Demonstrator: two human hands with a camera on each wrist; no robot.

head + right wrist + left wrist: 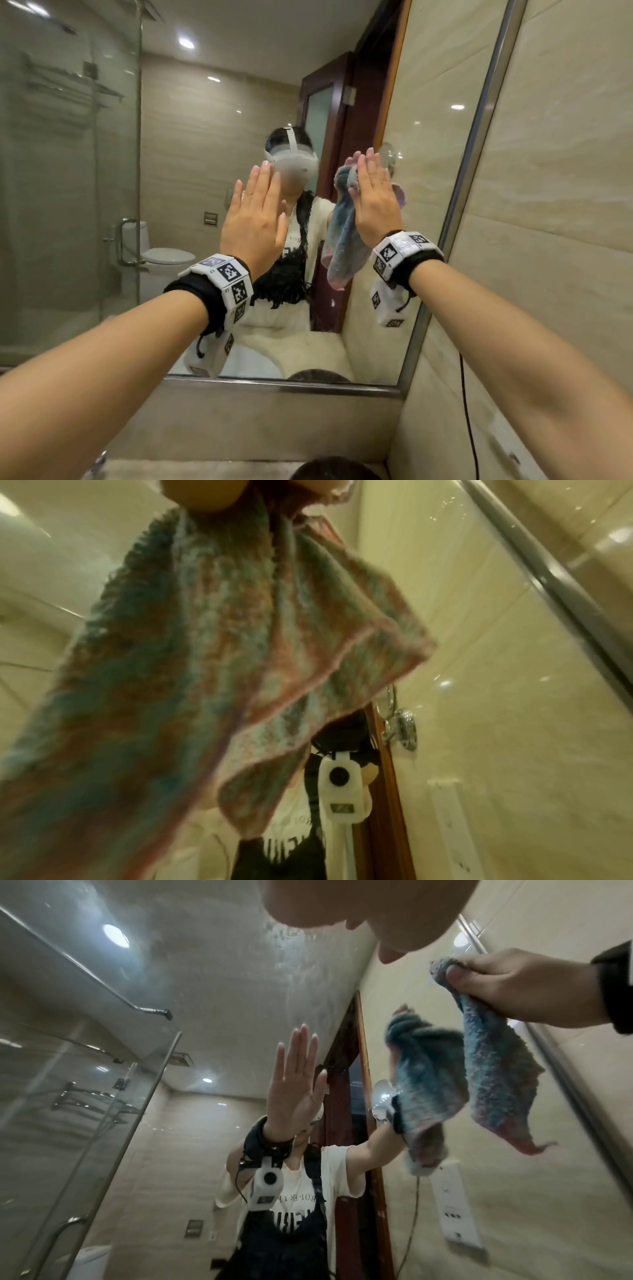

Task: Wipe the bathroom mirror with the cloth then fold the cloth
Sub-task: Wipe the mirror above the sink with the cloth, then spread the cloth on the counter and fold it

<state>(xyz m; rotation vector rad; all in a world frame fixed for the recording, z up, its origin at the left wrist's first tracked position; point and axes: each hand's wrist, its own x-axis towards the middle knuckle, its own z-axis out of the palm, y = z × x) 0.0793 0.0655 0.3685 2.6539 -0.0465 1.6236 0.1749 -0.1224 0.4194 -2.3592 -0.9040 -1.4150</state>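
The bathroom mirror [191, 164] fills the wall in front of me. My left hand [255, 212] is raised flat with straight fingers, its palm facing the glass and holding nothing; I cannot tell whether it touches. My right hand [373, 198] is up near the mirror's right side and pinches the top of a fluffy blue-and-pink cloth [342, 246]. In the left wrist view the right hand [514, 988] has thumb and fingers closed on the cloth [500, 1074], which hangs loose below it. The right wrist view is mostly filled by the hanging cloth [205, 642].
The mirror's metal frame [472, 164] runs close to my right hand, with a beige tiled wall [565, 171] beyond it. A black cable [467, 411] hangs down that wall. A streaky haze [291, 947] shows on the glass. The counter edge [205, 469] lies below.
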